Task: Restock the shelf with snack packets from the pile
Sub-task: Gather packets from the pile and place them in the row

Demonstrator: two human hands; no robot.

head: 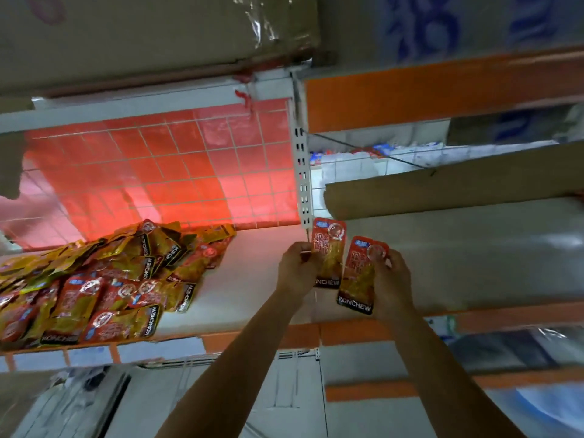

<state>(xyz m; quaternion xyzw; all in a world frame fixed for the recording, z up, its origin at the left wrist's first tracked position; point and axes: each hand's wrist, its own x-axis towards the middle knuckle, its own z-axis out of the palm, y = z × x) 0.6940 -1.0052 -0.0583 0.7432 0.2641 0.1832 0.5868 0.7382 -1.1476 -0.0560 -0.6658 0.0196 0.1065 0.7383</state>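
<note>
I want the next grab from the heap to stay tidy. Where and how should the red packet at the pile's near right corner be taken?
Probably by its dark KONCHEW end. That packet lies flat on top at the corner of the pile, its printed end toward the bare shelf. Come from the right and pinch that free edge. Both the left hand and right hand already hold packets.

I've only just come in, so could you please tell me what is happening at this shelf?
A person is restocking snacks. The left hand holds one red packet upright, and the right hand holds a second packet beside it, both above a bare stretch of the white shelf. A loose pile of matching packets lies further left on that shelf.
</note>
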